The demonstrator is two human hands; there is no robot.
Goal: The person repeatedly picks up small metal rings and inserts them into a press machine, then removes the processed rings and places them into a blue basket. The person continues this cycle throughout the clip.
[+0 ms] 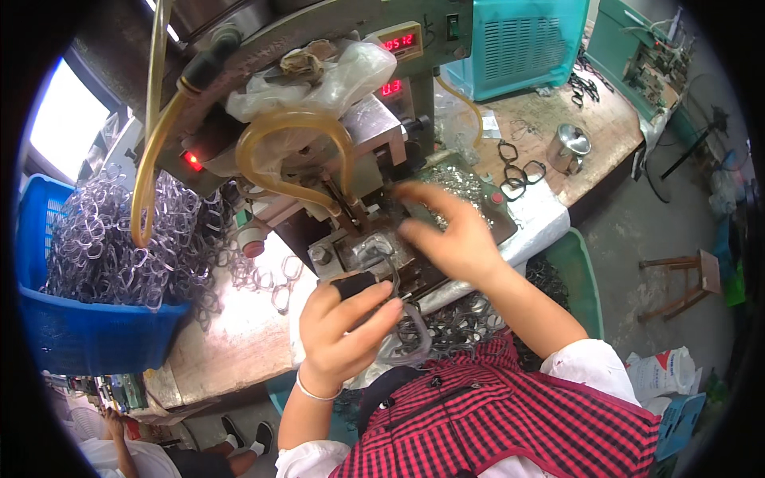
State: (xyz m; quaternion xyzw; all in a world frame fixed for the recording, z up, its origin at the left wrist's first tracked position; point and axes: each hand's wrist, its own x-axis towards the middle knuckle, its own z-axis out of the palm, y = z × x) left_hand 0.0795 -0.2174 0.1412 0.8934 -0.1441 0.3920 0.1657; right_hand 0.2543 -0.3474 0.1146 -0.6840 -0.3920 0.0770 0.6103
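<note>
The left hand is hovering just in front of a machine, its fingers bending beside a clear frame; whether its grip is closing on that frame, I cannot tell; the right hand is hovering beside the metal fixture, its grip standing wide, thumb and fingers apart; another clear frame is lying at the fixture; a blue basket is bearing heaped frames at the left; a metal cup is standing near dark frames on the worktop.
</note>
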